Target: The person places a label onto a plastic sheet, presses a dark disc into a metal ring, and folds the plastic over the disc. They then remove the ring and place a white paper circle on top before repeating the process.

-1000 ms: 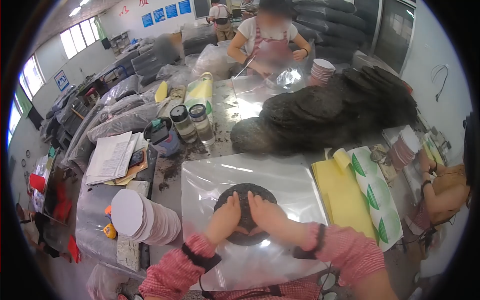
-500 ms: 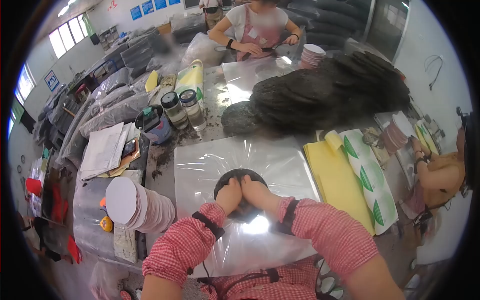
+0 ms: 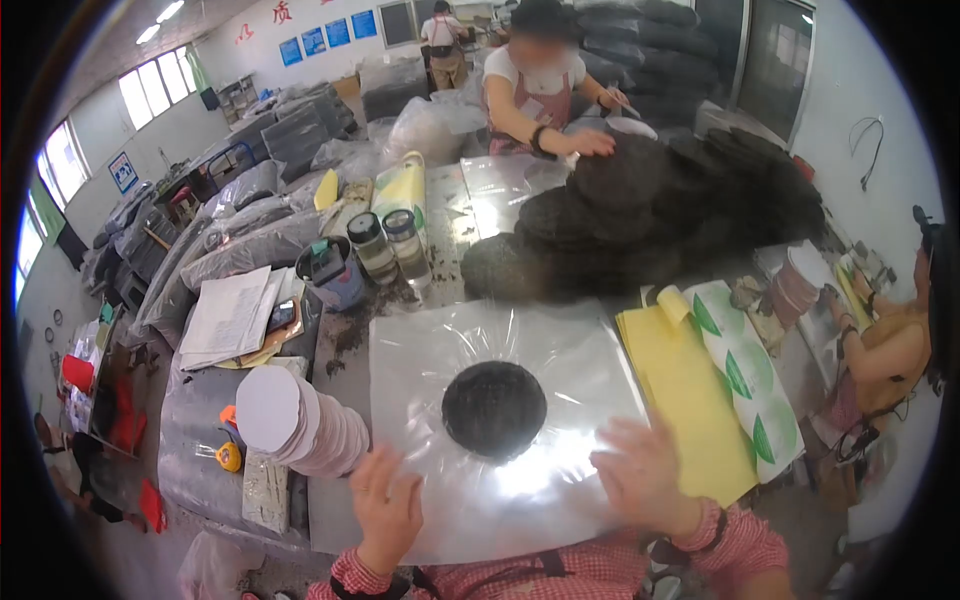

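A dark round cake, like pressed dried seaweed (image 3: 494, 409), lies flat on a clear plastic sheet (image 3: 410, 350) in front of me. My left hand (image 3: 388, 508) is raised at the sheet's near left edge, fingers apart and holding nothing. On the other side, my right hand (image 3: 648, 475) hovers over the sheet's right part, slightly blurred, with its fingers spread. Neither hand touches the dark cake. Close to my left hand leans a stack of round white paper discs (image 3: 300, 415). Yellow sheets (image 3: 680, 400) lie beyond my right hand.
A large heap of dark cakes (image 3: 680, 215) covers the table's far right, where a co-worker (image 3: 535, 100) reaches onto it. Two glass jars (image 3: 388, 250), a bucket (image 3: 335, 280), papers (image 3: 225, 315) and a tape measure (image 3: 228, 457) are on the left. Another person (image 3: 885, 345) sits at right.
Both my hands have lifted off the dark cake and drawn back and apart, their fingers opening. The co-worker opposite has leaned forward, one hand now on the heap. My view has shifted slightly.
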A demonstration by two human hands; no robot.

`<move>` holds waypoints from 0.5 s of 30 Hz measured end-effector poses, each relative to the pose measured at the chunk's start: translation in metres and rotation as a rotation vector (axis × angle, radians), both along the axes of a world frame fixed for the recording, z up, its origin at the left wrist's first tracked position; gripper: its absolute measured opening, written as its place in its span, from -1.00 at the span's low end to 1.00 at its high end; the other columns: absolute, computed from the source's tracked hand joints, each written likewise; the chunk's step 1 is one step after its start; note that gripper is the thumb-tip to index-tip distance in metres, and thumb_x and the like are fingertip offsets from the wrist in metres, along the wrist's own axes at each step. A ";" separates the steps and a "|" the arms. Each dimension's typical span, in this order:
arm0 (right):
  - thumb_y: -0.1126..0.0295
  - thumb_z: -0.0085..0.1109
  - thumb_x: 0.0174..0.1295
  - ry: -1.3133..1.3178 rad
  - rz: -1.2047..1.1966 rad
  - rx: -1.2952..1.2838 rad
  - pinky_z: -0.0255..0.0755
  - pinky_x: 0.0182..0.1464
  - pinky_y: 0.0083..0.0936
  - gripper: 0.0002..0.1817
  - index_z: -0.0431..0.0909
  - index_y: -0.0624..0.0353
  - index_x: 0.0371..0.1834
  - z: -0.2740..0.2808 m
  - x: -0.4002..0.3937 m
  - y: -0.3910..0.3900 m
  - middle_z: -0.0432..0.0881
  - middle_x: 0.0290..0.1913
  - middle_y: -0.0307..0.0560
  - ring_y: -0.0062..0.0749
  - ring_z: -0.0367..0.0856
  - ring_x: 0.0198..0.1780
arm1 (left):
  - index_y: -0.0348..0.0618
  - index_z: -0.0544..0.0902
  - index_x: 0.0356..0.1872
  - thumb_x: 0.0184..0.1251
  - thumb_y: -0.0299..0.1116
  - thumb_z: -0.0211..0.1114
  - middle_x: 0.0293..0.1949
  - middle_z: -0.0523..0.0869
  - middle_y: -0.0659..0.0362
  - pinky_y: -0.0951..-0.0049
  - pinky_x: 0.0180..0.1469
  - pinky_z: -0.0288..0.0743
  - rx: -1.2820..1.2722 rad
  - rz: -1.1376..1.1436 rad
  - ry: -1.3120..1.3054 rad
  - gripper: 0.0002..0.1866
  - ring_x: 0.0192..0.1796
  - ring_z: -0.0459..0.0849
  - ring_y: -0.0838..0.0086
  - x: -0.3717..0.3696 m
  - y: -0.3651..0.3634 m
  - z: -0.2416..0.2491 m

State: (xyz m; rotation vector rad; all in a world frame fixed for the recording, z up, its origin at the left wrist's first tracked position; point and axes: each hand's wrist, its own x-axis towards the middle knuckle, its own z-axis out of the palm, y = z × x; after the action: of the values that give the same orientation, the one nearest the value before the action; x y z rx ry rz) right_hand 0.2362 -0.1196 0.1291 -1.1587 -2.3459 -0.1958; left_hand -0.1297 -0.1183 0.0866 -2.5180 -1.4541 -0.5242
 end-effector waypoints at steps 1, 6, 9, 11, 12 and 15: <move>0.23 0.37 0.10 0.079 0.068 0.073 0.45 0.27 0.17 -0.65 0.68 0.22 -0.11 0.026 -0.005 -0.012 0.71 -0.05 0.02 -0.13 0.69 0.07 | -0.32 0.59 0.09 0.18 -0.26 0.48 0.09 0.65 -0.09 0.00 0.28 0.43 0.133 -0.072 -0.108 -0.50 0.24 0.57 0.00 0.010 -0.012 0.009; 0.24 0.29 0.13 0.026 0.633 -0.354 0.60 0.08 -0.22 -0.53 0.61 0.32 0.06 -0.092 -0.029 -0.023 0.66 -0.04 0.11 -0.16 0.68 -0.06 | -0.36 0.49 0.30 0.23 0.02 0.45 0.29 0.51 -0.17 0.00 0.40 0.29 -0.568 -0.494 -0.212 -0.23 0.41 0.43 -0.03 0.044 -0.040 -0.097; -0.02 0.47 0.01 0.013 0.232 -0.430 0.47 0.25 -0.08 -0.16 0.48 0.47 0.19 -0.133 -0.009 0.010 0.54 0.13 0.33 0.10 0.56 0.14 | -0.46 0.34 0.42 0.10 0.34 0.42 0.44 0.39 -0.24 -0.15 0.51 0.14 -0.192 -0.066 0.081 0.11 0.54 0.31 -0.04 0.025 -0.003 -0.086; -0.24 0.49 -0.07 -0.017 0.005 -0.315 0.33 0.39 0.00 0.08 0.39 0.50 0.30 -0.114 -0.008 0.049 0.45 0.24 0.49 0.27 0.43 0.31 | -0.40 0.35 0.40 0.02 0.26 0.51 0.41 0.43 -0.11 -0.21 0.47 0.12 0.030 0.078 -0.328 0.09 0.45 0.37 -0.11 0.029 0.050 -0.077; -0.34 0.47 -0.08 -0.057 -0.098 -0.279 0.27 0.45 0.04 0.16 0.34 0.46 0.36 -0.118 -0.018 0.063 0.40 0.30 0.56 0.34 0.36 0.40 | -0.40 0.35 0.40 0.02 0.26 0.51 0.41 0.43 -0.11 -0.21 0.47 0.12 0.022 0.076 -0.323 0.09 0.45 0.37 -0.11 0.041 0.068 -0.060; -0.26 0.54 -0.08 0.311 -0.131 -0.540 0.09 0.54 0.05 0.26 0.14 0.50 0.46 -0.135 -0.061 0.073 0.23 0.40 0.60 0.48 0.21 0.47 | -0.35 0.40 0.33 0.10 0.20 0.50 0.20 0.62 -0.16 -0.13 0.47 0.14 -0.025 -0.166 -0.272 -0.05 0.29 0.58 -0.05 0.085 0.098 -0.041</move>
State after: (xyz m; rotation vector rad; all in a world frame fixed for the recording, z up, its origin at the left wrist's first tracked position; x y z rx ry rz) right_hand 0.1749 -0.0468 -0.0057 -1.4648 -2.0977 0.5685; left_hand -0.0449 -0.0202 0.0454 -2.6860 -1.3458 -0.9130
